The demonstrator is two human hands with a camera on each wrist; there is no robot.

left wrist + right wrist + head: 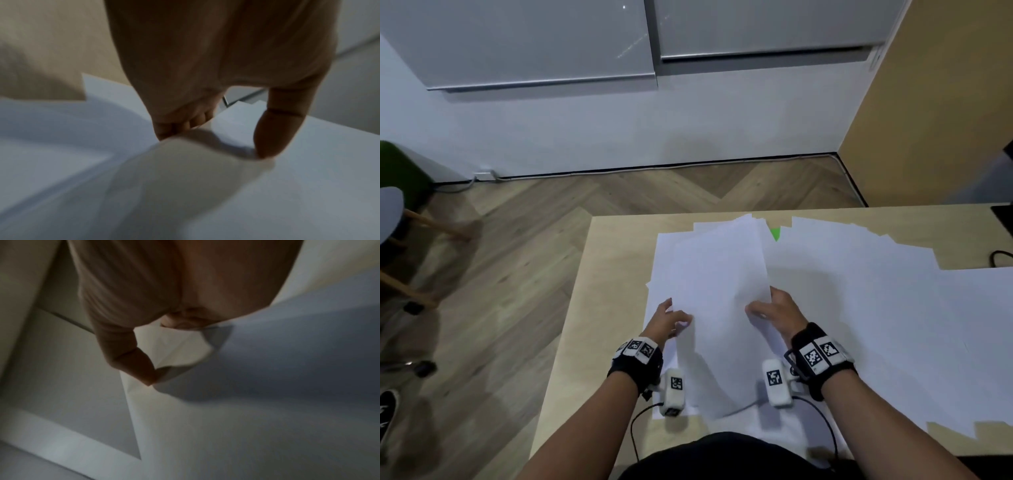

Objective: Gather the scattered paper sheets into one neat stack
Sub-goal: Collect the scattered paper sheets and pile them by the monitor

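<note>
Both hands: left hand [666,317] and right hand [774,310] each pinch a side edge of the gathered sheets [717,291].
Sheets: between the hands, long axis running away from the person.
Loose paper [859,274]: spread rightward over the table [613,274], nearer the right hand.

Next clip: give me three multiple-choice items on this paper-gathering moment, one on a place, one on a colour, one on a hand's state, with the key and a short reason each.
1. Where do most loose paper sheets lie?
A. floor
B. wooden table
C. chair

2. What colour is the scrap peeking between the sheets at the far edge?
A. red
B. blue
C. green

3. What is the right hand doing?
A. pinching the held bundle of sheets
B. hanging idle
C. holding a pen

Key: 1 B, sheets cover the tabletop; 2 C, a bright green corner shows; 3 A, the right wrist view shows thumb and fingers closed on paper, while the left hand holds the bundle's other side.
</note>
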